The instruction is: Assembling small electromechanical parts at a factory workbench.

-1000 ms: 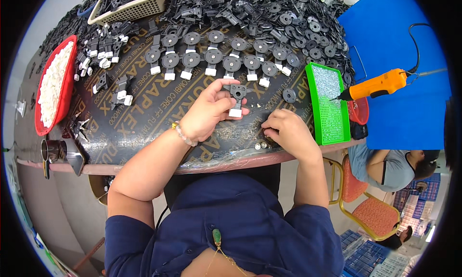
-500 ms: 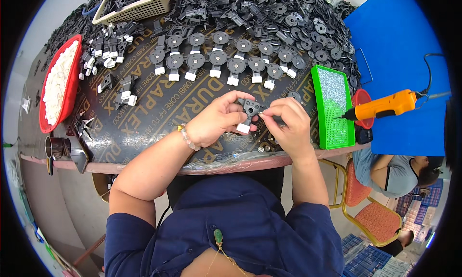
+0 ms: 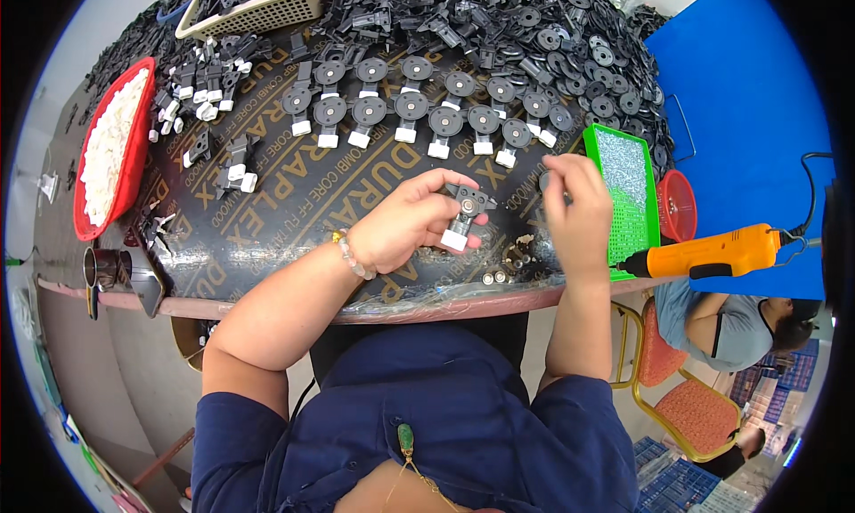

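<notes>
The left hand [image 3: 405, 223] grips a black bracket with a white end block [image 3: 463, 215] just above the table's near edge. The right hand [image 3: 574, 201], fingers pinched, reaches toward two o'clock at the green tray of screws [image 3: 628, 170]; whether it holds one I cannot tell. This looks like the fastening step: next, a screw must be seated squarely. At four o'clock hangs an orange electric screwdriver [image 3: 712, 253]. Finished pieces [image 3: 427, 112] line up at twelve on the dark printed table [image 3: 294, 201]; a red tray of white blocks [image 3: 111, 148] sits at ten.
</notes>
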Demonstrator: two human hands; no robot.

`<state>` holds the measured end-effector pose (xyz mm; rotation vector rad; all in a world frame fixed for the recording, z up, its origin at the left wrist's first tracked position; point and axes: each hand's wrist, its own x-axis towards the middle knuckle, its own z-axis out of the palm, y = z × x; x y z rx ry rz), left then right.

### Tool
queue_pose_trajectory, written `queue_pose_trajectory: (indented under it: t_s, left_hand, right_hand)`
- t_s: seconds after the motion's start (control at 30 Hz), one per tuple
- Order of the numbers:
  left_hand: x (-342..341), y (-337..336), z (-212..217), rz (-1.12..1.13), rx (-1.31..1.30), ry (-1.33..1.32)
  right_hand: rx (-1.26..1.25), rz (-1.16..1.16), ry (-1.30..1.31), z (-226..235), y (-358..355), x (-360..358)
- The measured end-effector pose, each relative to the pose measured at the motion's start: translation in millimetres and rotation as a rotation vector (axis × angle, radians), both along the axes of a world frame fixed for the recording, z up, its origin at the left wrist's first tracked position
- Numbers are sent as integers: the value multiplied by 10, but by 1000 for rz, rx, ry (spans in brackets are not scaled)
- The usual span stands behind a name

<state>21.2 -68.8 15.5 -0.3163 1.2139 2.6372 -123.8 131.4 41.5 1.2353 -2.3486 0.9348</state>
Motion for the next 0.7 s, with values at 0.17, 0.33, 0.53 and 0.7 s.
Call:
queue_pose_trajectory:
  t_s: [0.17,0.33,0.53,0.7]
  left_hand:
    - [-22,-8,-51,104,-101,-39]
    - [-33,-44,-82,128,-158,-21]
    - [-30,-14,-47,156,-135,-35]
    - [-24,-57,-90,218,-9,0]
  right_hand:
    - [336,-202,-79,-186,183,-221]
    - [385,-152,-91,-233,172,-218]
    - [84,62,-288,9,-58,94]
    - [197,105,-166,88,-168,179]
